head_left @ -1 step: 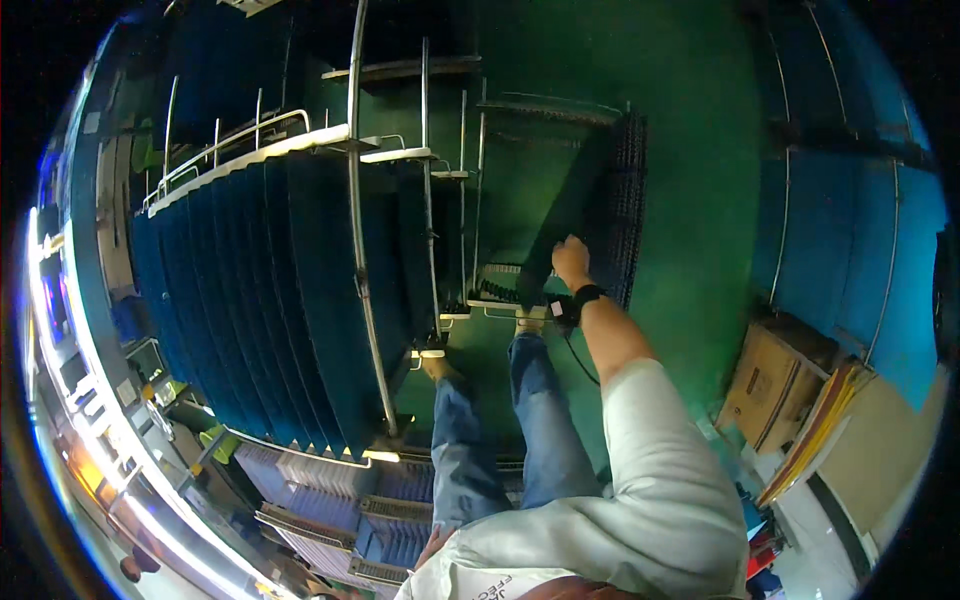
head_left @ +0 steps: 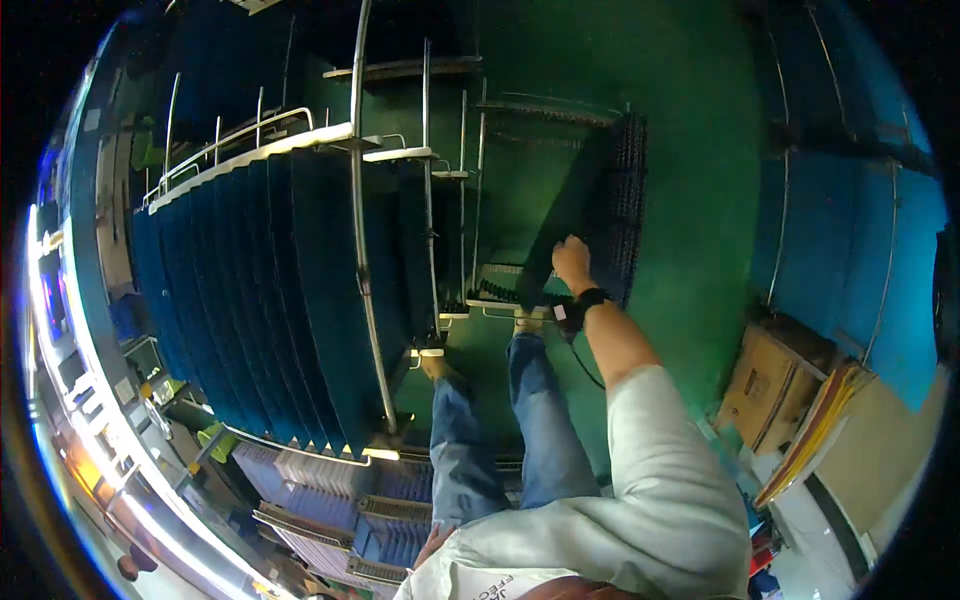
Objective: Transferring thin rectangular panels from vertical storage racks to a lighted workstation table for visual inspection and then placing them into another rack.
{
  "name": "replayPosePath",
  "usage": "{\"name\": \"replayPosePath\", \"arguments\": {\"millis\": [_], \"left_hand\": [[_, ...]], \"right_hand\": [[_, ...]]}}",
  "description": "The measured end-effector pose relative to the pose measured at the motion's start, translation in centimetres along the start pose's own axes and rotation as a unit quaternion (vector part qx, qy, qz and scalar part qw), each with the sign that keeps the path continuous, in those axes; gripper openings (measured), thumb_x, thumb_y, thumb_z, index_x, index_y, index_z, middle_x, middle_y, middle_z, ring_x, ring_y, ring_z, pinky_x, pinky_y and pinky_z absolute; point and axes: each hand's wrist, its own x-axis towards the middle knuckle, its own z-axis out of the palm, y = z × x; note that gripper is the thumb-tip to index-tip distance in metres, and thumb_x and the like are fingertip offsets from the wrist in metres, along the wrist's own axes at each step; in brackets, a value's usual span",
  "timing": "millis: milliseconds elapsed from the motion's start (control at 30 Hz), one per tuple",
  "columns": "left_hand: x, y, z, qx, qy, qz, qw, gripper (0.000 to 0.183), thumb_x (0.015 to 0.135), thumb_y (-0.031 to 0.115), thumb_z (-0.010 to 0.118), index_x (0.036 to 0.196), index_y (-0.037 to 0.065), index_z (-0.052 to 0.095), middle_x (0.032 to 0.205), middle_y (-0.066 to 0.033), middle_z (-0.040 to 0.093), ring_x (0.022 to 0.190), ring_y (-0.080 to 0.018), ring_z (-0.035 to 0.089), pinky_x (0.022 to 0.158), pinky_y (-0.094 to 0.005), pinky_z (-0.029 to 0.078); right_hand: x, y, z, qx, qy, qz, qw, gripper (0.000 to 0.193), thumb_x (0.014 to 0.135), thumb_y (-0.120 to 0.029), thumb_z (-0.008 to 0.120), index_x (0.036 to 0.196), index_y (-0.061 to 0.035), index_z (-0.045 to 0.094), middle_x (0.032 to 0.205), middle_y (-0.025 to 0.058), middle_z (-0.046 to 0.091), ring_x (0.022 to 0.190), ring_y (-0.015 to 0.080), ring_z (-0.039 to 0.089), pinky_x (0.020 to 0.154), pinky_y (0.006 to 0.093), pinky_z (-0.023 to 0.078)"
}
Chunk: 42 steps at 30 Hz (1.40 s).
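My right hand (head_left: 573, 263) reaches forward with its fingers curled closed, beside a dark slatted rack (head_left: 627, 215). It is over a long dark panel or shadowed strip (head_left: 572, 205); what the fingers hold, if anything, is hidden. On that wrist is a black band (head_left: 592, 298), next to a small dark device (head_left: 566, 316) with a pale patch and a cable. My left hand (head_left: 434, 545) lies against my jeans near the lower edge, fingers stretched along the cloth and partly covered by my white shirt.
To the left, a metal-framed rack (head_left: 356, 200) holds several upright dark blue-green panels (head_left: 250, 300). Trays with pale slats (head_left: 305, 535) stand below it. At right are a cardboard box (head_left: 765, 385), stacked coloured sheets (head_left: 815, 432) and blue panels (head_left: 845, 255). The floor (head_left: 695, 200) is green.
Almost nothing differs. The small device and cable by my right wrist have shifted very slightly; both hands stay in place.
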Motion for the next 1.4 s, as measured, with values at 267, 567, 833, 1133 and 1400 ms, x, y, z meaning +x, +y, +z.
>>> {"name": "replayPosePath", "arguments": {"millis": [267, 567, 833, 1133, 1400], "left_hand": [[1.7, 5.0, -5.3, 0.020, 0.068, 0.011, 0.997, 0.034, 0.095, 0.029, 0.058, 0.113, 0.001, 0.065, 0.110, -0.0132, 0.068, 0.097, -0.0269, 0.065, 0.084, -0.0348, 0.050], [-1.2, 25.5, -10.0, -0.075, -0.006, 0.199, 0.977, 0.042, 0.095, 0.034, 0.057, 0.119, 0.000, 0.063, 0.110, -0.0083, 0.068, 0.100, -0.0154, 0.060, 0.087, -0.0277, 0.045], [-12.4, 33.6, -12.5, -0.157, -0.110, 0.344, 0.919, 0.058, 0.097, 0.041, 0.051, 0.137, -0.001, 0.046, 0.131, -0.0151, 0.056, 0.120, -0.0227, 0.053, 0.101, -0.0348, 0.039], [-16.8, 29.4, -15.9, -0.504, -0.205, 0.464, 0.699, 0.051, 0.098, 0.040, 0.048, 0.136, 0.007, 0.042, 0.134, -0.0113, 0.052, 0.120, -0.0265, 0.052, 0.104, -0.0435, 0.039], [-18.1, 16.8, -23.6, -0.643, -0.125, 0.469, 0.593, 0.028, 0.097, 0.011, 0.054, 0.121, -0.002, 0.052, 0.118, -0.0139, 0.062, 0.106, -0.0237, 0.063, 0.092, -0.0377, 0.054]], "right_hand": [[-15.3, 1.2, -26.3, 0.236, -0.020, -0.024, 0.971, 0.027, 0.089, -0.023, 0.063, 0.082, 0.0023, 0.059, 0.066, 0.0058, 0.056, 0.058, 0.0169, 0.046, 0.056, 0.0345, 0.038], [-35.1, 1.7, -44.8, 0.453, 0.058, -0.002, 0.890, 0.025, 0.086, -0.027, 0.068, 0.069, -0.0166, 0.054, 0.062, -0.0082, 0.049, 0.051, 0.0032, 0.042, 0.045, 0.0217, 0.029], [-38.8, -6.3, -45.3, 0.581, 0.063, -0.125, 0.802, 0.044, 0.083, -0.014, 0.070, 0.060, -0.0215, 0.033, 0.061, -0.0100, 0.039, 0.058, 0.0023, 0.042, 0.053, 0.0234, 0.033], [-45.8, -19.3, -38.1, 0.495, 0.025, -0.249, 0.832, 0.049, 0.084, -0.021, 0.072, 0.058, -0.0216, 0.031, 0.054, -0.0099, 0.034, 0.042, 0.0028, 0.029, 0.038, 0.0234, 0.020], [-53.7, -30.9, -28.4, 0.424, -0.125, -0.340, 0.830, 0.032, 0.087, -0.022, 0.068, 0.063, -0.0146, 0.049, 0.059, -0.0067, 0.047, 0.045, 0.0030, 0.040, 0.040, 0.0214, 0.031]]}}
